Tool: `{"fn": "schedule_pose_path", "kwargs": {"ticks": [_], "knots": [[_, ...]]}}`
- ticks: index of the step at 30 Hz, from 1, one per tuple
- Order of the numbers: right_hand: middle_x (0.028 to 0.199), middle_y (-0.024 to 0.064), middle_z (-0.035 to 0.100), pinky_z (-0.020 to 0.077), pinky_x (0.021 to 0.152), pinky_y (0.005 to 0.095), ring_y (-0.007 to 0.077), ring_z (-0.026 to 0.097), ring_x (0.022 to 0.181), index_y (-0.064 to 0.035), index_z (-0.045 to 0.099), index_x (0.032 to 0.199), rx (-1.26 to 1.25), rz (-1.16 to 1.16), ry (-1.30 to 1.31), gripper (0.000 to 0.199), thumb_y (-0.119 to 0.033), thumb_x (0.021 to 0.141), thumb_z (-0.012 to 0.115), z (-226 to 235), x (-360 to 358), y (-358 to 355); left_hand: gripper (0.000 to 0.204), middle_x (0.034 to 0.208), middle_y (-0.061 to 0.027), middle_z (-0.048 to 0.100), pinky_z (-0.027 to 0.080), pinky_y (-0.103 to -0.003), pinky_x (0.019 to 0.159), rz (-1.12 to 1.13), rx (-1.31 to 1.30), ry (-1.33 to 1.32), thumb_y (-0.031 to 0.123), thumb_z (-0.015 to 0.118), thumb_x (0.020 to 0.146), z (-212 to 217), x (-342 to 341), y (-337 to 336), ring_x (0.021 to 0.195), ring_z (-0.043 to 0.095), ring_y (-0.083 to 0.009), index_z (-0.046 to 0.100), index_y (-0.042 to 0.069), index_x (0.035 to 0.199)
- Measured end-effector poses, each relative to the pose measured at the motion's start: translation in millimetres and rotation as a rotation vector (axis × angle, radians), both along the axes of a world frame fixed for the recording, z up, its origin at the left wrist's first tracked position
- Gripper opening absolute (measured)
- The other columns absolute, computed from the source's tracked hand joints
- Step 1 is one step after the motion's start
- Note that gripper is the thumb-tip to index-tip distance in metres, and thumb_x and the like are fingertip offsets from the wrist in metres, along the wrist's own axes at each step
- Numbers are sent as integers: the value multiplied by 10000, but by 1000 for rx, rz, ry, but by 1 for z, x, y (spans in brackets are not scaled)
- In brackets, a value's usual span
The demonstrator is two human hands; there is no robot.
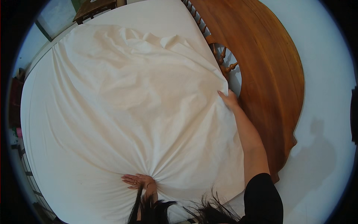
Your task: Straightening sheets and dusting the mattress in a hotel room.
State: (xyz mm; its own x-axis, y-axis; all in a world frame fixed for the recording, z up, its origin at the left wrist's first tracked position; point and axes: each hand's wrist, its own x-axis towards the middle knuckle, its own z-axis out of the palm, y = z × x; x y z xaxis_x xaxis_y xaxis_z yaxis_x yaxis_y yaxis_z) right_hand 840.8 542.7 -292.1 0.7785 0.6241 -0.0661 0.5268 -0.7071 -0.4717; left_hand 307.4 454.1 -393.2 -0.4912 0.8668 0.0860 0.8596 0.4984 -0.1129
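Observation:
A cream bed sheet (123, 100) lies spread over a white mattress (156, 15), creased in folds that run toward my hands. My left hand (140, 182) rests near the lower edge, where the cloth bunches into a tight gather under its fingers. My right hand (229, 100) reaches out to the sheet's right edge and pinches the cloth beside the wooden headboard (268, 71). Strands of dark hair hang in front of the lower part of the view.
The curved wooden headboard with turned spindles (223, 61) stands against a pale wall (328, 123) on the right. A dark wooden piece of furniture (93, 7) sits past the bed's far end. Slats and floor clutter (22, 156) show on the left.

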Motion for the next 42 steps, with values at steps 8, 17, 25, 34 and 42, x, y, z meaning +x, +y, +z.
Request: {"fn": "schedule_pose_path", "kwargs": {"ticks": [8, 17, 25, 34, 42], "knots": [[1148, 166, 536, 392, 888, 424, 355, 498, 1058, -19, 499, 1125, 167, 170, -548, 415, -244, 795, 609, 31, -35, 2, 540, 1491, -45, 103, 95, -524, 1047, -40, 115, 2, 342, 186, 944, 3, 4, -1, 1365, 134, -221, 116, 110, 1426], [1421, 92, 293, 173, 996, 601, 272, 230, 1330, -133, 310, 1363, -215, 713, -71, 674, -325, 782, 594, 11, -240, -173, 555, 1491, -21, 105, 125, -516, 1046, -35, 155, 7, 386, 183, 937, 3, 6, -3, 1367, 128, -209, 118, 134, 1428], [1426, 129, 271, 160, 1039, 520, 281, 219, 1331, -55, 292, 1366, -120, 88, -227, 582, -221, 851, 507, -3, -217, -270, 539, 1477, -24, 170, 154, -505, 1030, -181, 286, 77, 383, 207, 941, -20, -3, -13, 1345, 204, -227, 160, 139, 1420], [1375, 204, 315, 246, 1026, 438, 337, 313, 1268, 19, 304, 1331, 16, -548, -244, 560, -151, 843, 519, -27, -302, -509, 522, 1463, -43, 207, 180, -516, 1024, -328, -46, 527, 382, 275, 946, -34, -8, -25, 1326, 241, -204, 222, 130, 1400], [1296, 173, 415, 356, 949, 372, 294, 417, 1170, 19, 344, 1295, 549, -1393, 258, 547, -158, 821, 552, -64, -228, -610, 537, 1386, -248, 266, 223, -388, 1046, -953, 235, -926, 294, 369, 952, 63, -57, -87, 1277, 277, -354, 264, -65, 1336]]}}
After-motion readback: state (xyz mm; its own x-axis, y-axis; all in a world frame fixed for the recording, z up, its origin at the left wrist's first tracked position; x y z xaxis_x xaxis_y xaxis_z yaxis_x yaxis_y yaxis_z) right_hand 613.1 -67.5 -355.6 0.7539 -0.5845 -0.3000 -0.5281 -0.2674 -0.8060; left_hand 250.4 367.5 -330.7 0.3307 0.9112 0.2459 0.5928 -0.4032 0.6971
